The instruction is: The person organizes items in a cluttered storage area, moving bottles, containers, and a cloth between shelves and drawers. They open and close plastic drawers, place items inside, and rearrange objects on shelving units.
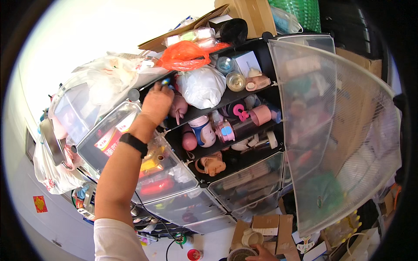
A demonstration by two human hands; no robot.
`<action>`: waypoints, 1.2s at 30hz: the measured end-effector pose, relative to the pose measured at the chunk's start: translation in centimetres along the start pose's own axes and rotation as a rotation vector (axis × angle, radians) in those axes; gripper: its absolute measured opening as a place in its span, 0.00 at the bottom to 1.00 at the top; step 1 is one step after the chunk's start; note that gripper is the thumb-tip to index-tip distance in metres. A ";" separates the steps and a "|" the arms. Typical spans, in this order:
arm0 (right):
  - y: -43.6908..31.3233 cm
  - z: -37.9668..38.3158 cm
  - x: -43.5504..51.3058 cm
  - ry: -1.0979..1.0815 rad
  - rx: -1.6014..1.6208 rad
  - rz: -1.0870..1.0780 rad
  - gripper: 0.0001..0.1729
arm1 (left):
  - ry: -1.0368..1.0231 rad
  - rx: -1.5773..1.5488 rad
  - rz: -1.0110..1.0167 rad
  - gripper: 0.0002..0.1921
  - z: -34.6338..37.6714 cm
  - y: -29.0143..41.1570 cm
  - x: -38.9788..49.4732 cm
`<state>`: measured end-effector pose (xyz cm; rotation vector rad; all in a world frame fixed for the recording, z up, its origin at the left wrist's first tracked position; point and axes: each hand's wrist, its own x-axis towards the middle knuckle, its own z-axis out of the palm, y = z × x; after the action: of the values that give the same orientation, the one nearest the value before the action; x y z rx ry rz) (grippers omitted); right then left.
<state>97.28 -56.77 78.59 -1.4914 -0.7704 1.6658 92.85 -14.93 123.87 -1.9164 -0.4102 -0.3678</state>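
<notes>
My left hand (159,98), with a black band on its wrist, reaches into the upper shelf at its left end. A small blue object (166,81), blurred, is at its fingertips. Just right of the hand are a pink item (179,106) and a tied white plastic bag (203,86). At the bottom edge my right hand (261,254), partly cut off, holds a round container (241,254) by its rim. A beige cup (252,237) touches or nearly touches its fingers, above an open cardboard box (284,235).
A translucent door (339,130) swings out at the right of the black cube shelving. Middle shelves hold a white-and-blue bottle (202,130), a pink-lidded bottle (225,130) and an orange-pink cup (214,164). An orange bag (184,55) overhangs the top. A black cable (152,212) hangs at lower left.
</notes>
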 end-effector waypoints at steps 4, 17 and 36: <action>0.3 -0.5 0.1 -0.012 -0.004 0.048 0.53 | -0.044 0.033 -0.103 0.09 0.0 -0.4 -0.1; 0.7 -0.3 0.3 0.042 -0.010 -0.067 0.51 | -0.088 -0.014 -0.119 0.07 1.3 0.5 0.3; -0.5 -0.8 -2.0 0.052 0.011 -0.048 0.55 | 0.013 -0.275 -0.059 0.19 -1.7 2.6 -3.7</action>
<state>98.18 -58.26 79.96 -1.4915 -0.7621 1.5872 90.57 -17.86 120.70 -2.1713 -0.4257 -0.4968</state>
